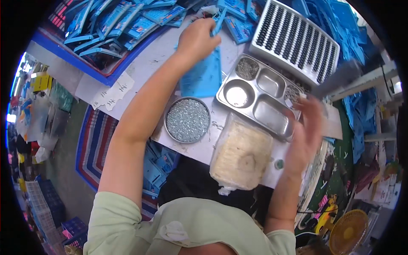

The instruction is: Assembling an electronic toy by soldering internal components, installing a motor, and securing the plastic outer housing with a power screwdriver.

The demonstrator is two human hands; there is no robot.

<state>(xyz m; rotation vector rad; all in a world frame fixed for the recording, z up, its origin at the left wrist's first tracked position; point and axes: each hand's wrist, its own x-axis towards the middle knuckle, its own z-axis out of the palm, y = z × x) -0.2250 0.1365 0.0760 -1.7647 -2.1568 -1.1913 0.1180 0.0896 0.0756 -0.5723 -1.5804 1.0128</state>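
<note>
My left hand is reaching to the far side of the table, its fingers closed on a thin blue plastic piece. Below it lies a flat blue plastic panel, partly covered by my wrist. Motion smears my right hand at the right end of a compartmented metal tray, so its fingers cannot be read. Small metal parts fill one round compartment, and more thin metal pieces sit near my right fingers. A round tin of small shiny metal pieces stands nearer me.
A wrapped tan block lies at the table's front edge. Behind the metal tray, a white tray holds rows of small black parts. Blue plastic parts heap in a blue-rimmed container at far left. A yellow fan stands lower right.
</note>
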